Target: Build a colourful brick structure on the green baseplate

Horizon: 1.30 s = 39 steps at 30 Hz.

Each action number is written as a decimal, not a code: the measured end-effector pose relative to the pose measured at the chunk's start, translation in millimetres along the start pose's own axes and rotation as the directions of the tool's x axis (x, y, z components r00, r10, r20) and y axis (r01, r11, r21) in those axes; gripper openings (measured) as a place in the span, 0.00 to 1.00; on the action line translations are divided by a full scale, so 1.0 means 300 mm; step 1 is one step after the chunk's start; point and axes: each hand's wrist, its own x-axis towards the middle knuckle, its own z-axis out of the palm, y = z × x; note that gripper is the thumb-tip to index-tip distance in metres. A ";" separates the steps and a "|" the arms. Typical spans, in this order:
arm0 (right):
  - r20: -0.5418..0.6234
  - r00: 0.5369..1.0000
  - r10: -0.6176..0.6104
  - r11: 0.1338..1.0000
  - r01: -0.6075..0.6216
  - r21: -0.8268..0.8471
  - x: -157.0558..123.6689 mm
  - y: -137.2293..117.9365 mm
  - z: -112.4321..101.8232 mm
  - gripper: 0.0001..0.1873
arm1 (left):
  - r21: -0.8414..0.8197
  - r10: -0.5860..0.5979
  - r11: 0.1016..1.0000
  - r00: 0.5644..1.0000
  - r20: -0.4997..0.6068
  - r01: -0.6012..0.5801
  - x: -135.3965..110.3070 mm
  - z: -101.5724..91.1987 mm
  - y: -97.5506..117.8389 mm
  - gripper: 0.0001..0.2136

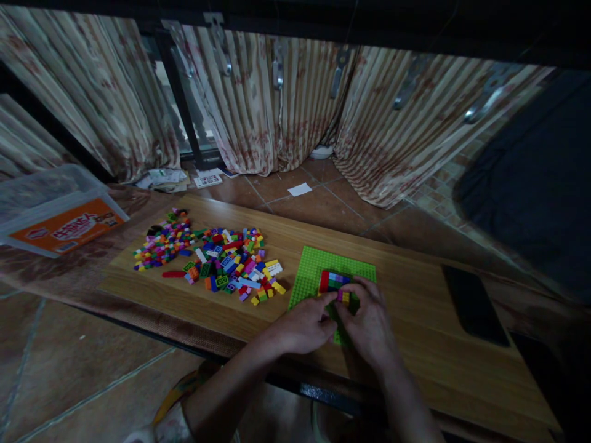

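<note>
A green studded baseplate (pixel 307 271) lies on the wooden board, with a small block of building bricks (pixel 333 280) in red, blue, teal, purple and yellow on it. My left hand (pixel 310 324) is at the block's near left side, its index finger against the bricks and its other fingers curled. From the right, my right hand (pixel 370 317) bends its thumb and fingers round the block's near right corner. The two hands nearly meet there and cover part of the bricks and of the baseplate.
Loose bricks (pixel 231 261) in many colours are heaped on the board (pixel 415 295) to the left. Beyond them stands a clear plastic box (pixel 39 203) with an orange label. A black phone-like slab (pixel 474 304) lies at the right. Striped curtains (pixel 300 111) hang behind.
</note>
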 end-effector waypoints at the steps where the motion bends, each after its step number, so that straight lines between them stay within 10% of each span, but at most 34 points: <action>1: 0.001 1.000 0.001 1.000 -0.001 0.002 0.000 -0.001 -0.001 0.11 | -0.008 -0.001 1.000 1.000 0.002 0.001 0.000 0.000 -0.001 0.34; 21: -0.012 0.999 -0.047 0.997 0.048 0.062 0.002 0.003 0.003 0.10 | -0.050 -0.095 0.995 0.954 -0.284 0.084 -0.032 -0.089 0.001 0.26; 39: -0.104 0.994 0.018 0.999 -0.015 0.037 0.017 -0.024 0.028 0.09 | 0.138 -0.038 0.987 0.951 -0.308 0.084 -0.034 -0.069 0.021 0.22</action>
